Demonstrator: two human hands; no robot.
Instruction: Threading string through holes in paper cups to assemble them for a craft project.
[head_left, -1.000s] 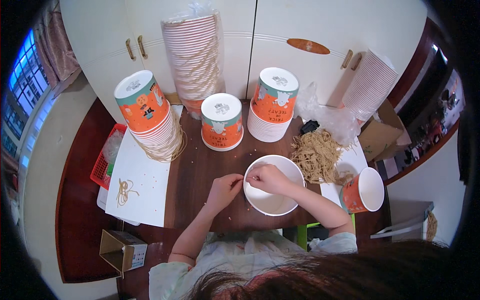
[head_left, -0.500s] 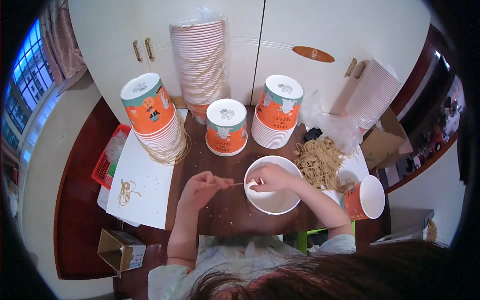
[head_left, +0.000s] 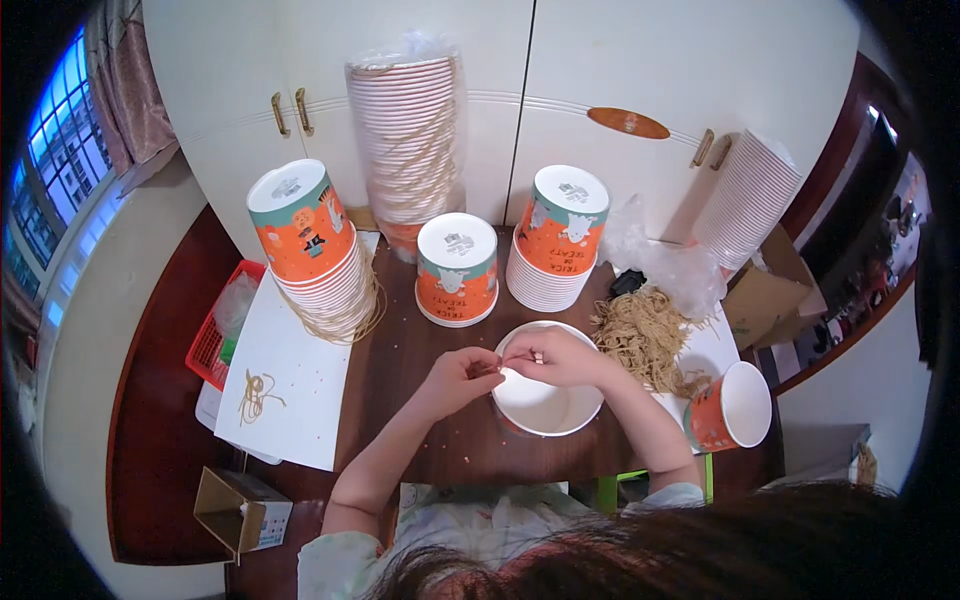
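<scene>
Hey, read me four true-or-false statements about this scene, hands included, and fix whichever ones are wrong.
1. The tangled heap of tan string lies left of the open, white-lined paper bucket. False: the heap lies to its right.
2. The left hand and right hand are close together near that bucket's left rim. True.
3. A red plastic lattice basket is in the picture's left half. True.
4. The tall, clear-wrapped paper bucket stack lies on its side. False: the stack stands upright.

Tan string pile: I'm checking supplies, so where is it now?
In the head view, the tan string pile lies right of centre, just right of the central open bucket and in front of the crumpled clear bag.
</scene>
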